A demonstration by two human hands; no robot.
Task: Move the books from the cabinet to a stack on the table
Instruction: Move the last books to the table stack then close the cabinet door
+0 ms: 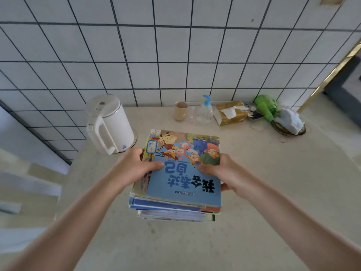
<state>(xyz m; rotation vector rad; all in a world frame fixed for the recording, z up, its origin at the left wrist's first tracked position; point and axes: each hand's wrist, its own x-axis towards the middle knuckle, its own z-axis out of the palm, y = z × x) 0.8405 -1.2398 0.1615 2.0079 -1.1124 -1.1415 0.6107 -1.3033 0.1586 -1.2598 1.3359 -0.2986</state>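
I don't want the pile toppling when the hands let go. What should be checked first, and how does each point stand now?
1. Both hands on the stack of books: ok, left hand and right hand grip its sides.
2. Stack resting on the table: cannot tell.
3. Edges squared: not ok, lower books jut out unevenly.
4. Clear of the kettle: ok, apart.
5. Clear of the tissue pack: ok.
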